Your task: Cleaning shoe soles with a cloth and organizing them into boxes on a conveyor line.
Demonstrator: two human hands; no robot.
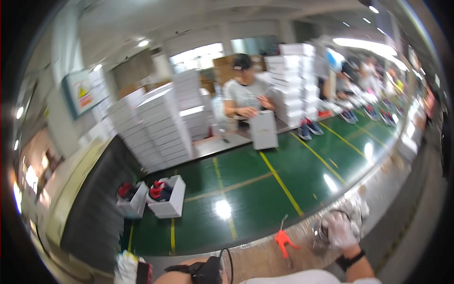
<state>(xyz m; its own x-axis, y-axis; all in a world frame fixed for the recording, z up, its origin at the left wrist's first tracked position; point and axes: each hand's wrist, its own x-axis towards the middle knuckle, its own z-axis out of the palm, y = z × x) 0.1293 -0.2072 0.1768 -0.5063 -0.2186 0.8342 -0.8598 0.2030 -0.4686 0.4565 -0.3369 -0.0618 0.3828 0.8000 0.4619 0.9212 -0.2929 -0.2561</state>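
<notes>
My right hand [339,230], in a whitish glove with a dark band at the wrist, reaches over a heap of crumpled white material [357,208] on the near ledge. A clear rounded object [320,232] touches its left side. Blur hides whether the fingers grip anything. To its left lies an orange-red air blow gun [284,244] with a thin nozzle. My left forearm [182,266] comes in at the lower edge, wearing a black strapped device [208,272] with a cable. Its fingers cannot be made out. Beyond it are a blurred white bundle [125,267] and a dark red-and-black object [144,273].
A green conveyor belt [246,199] with yellow lines crosses ahead. Two open white boxes [168,208] with red-and-dark shoes sit on its left. Opposite, a co-worker [243,90] holds a white box [264,130]. White box stacks [163,128] stand behind; shoes [309,128] line the far right.
</notes>
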